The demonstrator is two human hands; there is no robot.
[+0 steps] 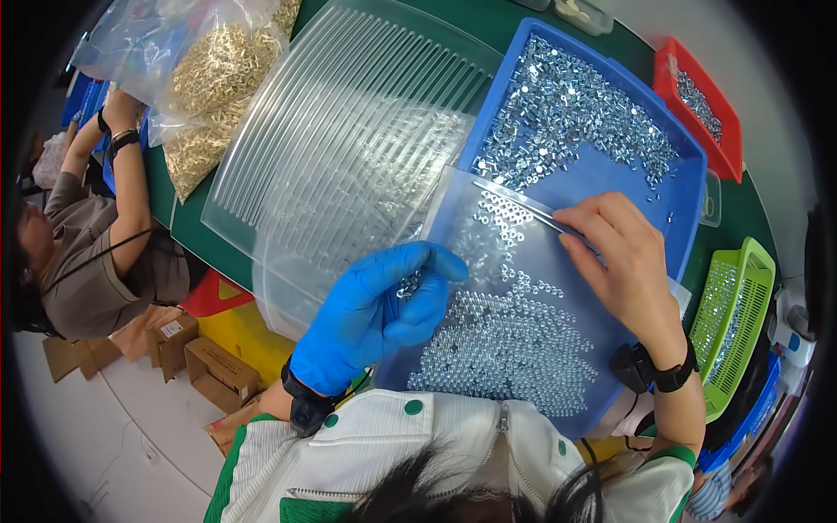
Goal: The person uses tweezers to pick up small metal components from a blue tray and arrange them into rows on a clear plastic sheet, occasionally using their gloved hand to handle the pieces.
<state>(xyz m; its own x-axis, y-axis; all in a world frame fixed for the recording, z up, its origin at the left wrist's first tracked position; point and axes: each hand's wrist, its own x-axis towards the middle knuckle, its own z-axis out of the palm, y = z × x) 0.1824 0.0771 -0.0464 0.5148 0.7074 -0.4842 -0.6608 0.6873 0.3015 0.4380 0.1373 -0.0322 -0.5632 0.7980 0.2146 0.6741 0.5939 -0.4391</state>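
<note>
My left hand [370,301], in a blue glove, curls around a few small silver metal parts [408,285] that show between the fingers. My bare right hand [617,253] grips a pair of metal tweezers [521,202] between thumb and fingers, their tips pointing up and left. Below the tweezers, ring-like metal parts [506,344] stand closely packed on a clear plate [446,202]. That plate lies over the near part of a blue bin [696,218]. Loose silver parts [549,96] fill the bin's far end in a heap.
A ribbed clear plastic tray [323,105] sits left of the bin. Bags of brass-coloured parts [222,74] lie beyond it. Red [725,131] and green [751,322] baskets stand at the right. Another person [87,235] works at the left; cardboard boxes [218,375] are on the floor.
</note>
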